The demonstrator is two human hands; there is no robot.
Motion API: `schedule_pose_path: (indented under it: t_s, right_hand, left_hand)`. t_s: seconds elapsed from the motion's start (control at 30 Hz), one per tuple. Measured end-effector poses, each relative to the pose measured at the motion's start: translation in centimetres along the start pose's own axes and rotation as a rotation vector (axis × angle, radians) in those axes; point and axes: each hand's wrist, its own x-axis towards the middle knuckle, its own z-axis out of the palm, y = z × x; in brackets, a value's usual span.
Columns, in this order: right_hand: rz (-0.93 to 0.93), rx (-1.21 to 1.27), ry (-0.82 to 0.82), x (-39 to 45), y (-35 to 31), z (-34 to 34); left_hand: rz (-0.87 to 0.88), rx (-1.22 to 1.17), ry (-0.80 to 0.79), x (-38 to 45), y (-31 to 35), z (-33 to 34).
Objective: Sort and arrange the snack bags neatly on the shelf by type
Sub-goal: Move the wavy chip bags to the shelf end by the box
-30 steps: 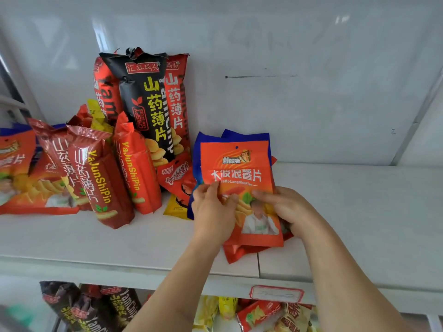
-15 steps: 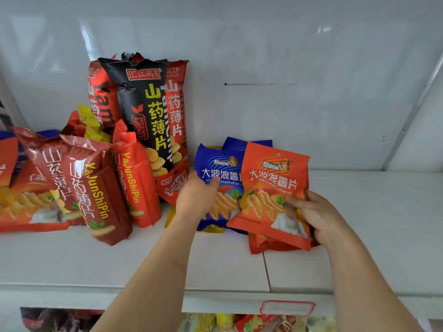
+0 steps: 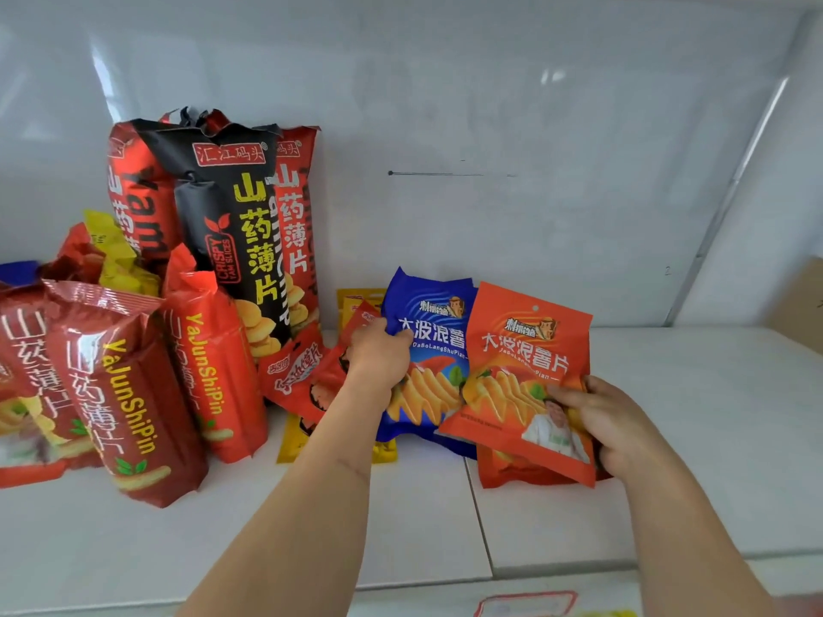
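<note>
My right hand grips the lower right of an orange chip bag, held tilted over a second orange bag lying on the white shelf. My left hand grips the left edge of a blue chip bag just left of the orange one. Small red packets and a yellow packet lie under and left of my left hand. Tall black and red yam-crisp bags lean on the back wall. More red tube bags lie at the left.
A yellow bag sticks up behind the red tube bags. A brown box shows at the far right edge. A red-framed price tag hangs on the shelf's front lip. Bare shelf stretches to the right of my right hand.
My hands parted: the right one carried the orange bag off the blue bag to the right, while the left stayed gripping the blue bag. The view shifted closer.
</note>
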Motion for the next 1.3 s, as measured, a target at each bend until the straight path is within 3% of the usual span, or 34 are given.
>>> schedule_pose_path:
  t_s: [0.3, 0.43, 0.63, 0.97, 1.3]
  right_hand:
    - [0.049, 0.009, -0.033, 0.0, -0.1, -0.3]
    - [0.052, -0.008, -0.039, 0.1, -0.1, -0.3]
    - [0.045, -0.023, -0.034, 0.1, -0.1, -0.4]
    - [0.048, -0.045, -0.043, 0.2, 0.0, -0.3]
    - [0.039, 0.039, -0.092, -0.3, -0.1, -0.5]
  left_hand:
    - [-0.134, -0.092, -0.158, 1.2, 1.5, 1.3]
    - [-0.176, -0.11, -0.166, 1.5, 1.8, 1.3]
    - [-0.094, 0.043, -0.167, 2.1, 2.9, 1.4]
    - [-0.209, -0.107, -0.243, 2.5, 2.6, 1.4]
    - [0.017, -0.179, -0.306, -0.2, 1.6, 0.7]
